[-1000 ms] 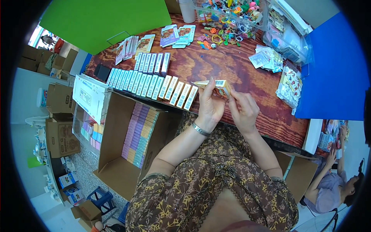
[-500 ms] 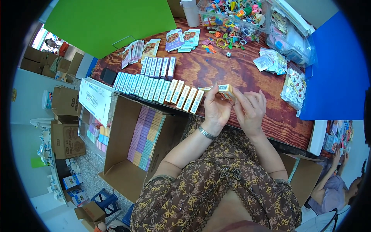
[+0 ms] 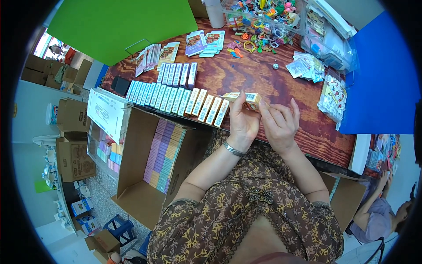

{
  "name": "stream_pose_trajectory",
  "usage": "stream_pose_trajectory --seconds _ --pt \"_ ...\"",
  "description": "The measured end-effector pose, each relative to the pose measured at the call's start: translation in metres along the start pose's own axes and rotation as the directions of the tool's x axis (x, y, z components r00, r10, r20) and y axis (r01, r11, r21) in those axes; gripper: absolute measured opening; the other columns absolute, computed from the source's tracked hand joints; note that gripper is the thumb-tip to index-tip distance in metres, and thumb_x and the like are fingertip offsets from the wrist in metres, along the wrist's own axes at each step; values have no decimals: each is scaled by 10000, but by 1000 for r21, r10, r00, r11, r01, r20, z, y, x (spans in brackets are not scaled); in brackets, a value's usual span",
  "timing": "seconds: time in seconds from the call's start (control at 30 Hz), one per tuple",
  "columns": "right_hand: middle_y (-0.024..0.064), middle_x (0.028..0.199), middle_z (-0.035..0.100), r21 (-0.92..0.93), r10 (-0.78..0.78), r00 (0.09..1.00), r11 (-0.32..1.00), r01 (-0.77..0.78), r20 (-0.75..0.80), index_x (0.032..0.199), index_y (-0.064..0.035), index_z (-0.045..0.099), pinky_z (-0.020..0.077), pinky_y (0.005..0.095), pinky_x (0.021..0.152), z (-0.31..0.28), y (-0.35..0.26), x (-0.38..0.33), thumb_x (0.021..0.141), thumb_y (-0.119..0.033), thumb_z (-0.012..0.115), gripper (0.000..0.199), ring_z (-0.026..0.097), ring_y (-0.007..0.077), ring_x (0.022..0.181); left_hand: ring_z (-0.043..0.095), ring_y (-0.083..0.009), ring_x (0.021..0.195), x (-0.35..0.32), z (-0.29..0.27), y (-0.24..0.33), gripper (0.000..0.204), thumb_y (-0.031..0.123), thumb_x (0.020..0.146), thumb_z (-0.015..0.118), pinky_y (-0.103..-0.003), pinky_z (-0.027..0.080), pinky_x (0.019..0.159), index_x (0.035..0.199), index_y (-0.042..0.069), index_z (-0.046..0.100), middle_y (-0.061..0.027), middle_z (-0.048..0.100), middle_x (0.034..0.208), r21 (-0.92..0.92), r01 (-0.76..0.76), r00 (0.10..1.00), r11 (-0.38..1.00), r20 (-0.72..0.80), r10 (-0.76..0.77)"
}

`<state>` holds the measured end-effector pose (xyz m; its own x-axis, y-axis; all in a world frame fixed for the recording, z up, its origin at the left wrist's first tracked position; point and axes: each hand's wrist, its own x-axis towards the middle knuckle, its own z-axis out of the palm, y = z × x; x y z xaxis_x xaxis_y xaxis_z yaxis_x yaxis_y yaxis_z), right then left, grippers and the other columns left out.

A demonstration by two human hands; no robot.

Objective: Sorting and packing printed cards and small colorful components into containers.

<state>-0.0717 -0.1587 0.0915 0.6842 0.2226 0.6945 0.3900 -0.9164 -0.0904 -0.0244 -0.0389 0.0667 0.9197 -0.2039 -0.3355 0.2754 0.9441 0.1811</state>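
A small yellow-orange carton (image 3: 249, 97) with a barcode on one side is held above the front part of the table. My left hand (image 3: 243, 123) grips it from the left, thumb on the near side, with a flap sticking out at its left end. At the carton's right end, the bent fingers of my right hand (image 3: 279, 123) pinch it; the fingertips partly hide that end. Just left of my hands, several yellow cartons (image 3: 211, 110) stand in a row along the table edge, continued by green cartons (image 3: 169, 99). A short row of purple cartons (image 3: 178, 75) stands behind them.
Flattened cartons (image 3: 195, 43) lie at the back of the wooden table (image 3: 263, 83). A clear bin of small toys (image 3: 268, 17) stands behind, with a small ball (image 3: 275, 66) nearer. Plastic packets (image 3: 332, 99) lie right. An open cardboard box (image 3: 136, 176) holds packed cartons below. A person (image 3: 378, 215) sits far right.
The small ball has rolled to the right across the table. The whole view has shifted slightly. Both hands still hold the yellow carton, with the right fingers a little closer along its end.
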Motion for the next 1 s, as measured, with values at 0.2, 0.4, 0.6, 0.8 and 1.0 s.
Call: stream_pose_trajectory --seconds 0.2,0.4,0.6,0.8,1.0 --pt "14 965 690 54 -49 999 997 48 12 1208 -75 715 390 520 1081 2 -1 -4 799 -85 714 409 647 187 916 637 -209 961 13 -12 -4 233 276 978 668 -408 527 937 1099 102 571 -53 647 992 62 -121 992 991 27 120" --pt "128 1133 670 281 17 1000 960 -14 -7 1351 -39 602 460 493 1028 8 21 -9 833 -92 760 544 641 264 1061 594 -159 1026 2 -3 -7 265 191 982 657 -374 513 919 1195 155 505 -10 584 1064 46 -33 999 998 -12 34" --pt "194 1478 483 478 -10 1000 878 9 0 1435 -54 519 413 550 1093 25 27 -9 872 -162 726 609 509 371 1333 591 -162 1064 0 -1 -8 263 246 1009 636 -372 511 934 1221 170 501 -12 587 1084 26 98 993 995 67 -99" --pt "188 1455 525 310 -32 999 950 28 8 1431 -40 525 414 535 1101 26 31 -14 853 -148 715 618 557 377 1291 583 -172 1103 -5 -8 -17 377 403 1009 616 -353 461 1033 1239 110 555 -35 639 1150 139 24 995 990 92 -38" --pt "198 1395 578 299 -73 993 949 98 -93 1338 -23 612 515 481 1008 28 30 -12 831 -70 704 517 630 345 1199 549 -176 1138 -9 -4 -17 374 419 1012 605 -361 424 1067 1253 139 548 -29 600 1203 96 106 989 990 95 -115"
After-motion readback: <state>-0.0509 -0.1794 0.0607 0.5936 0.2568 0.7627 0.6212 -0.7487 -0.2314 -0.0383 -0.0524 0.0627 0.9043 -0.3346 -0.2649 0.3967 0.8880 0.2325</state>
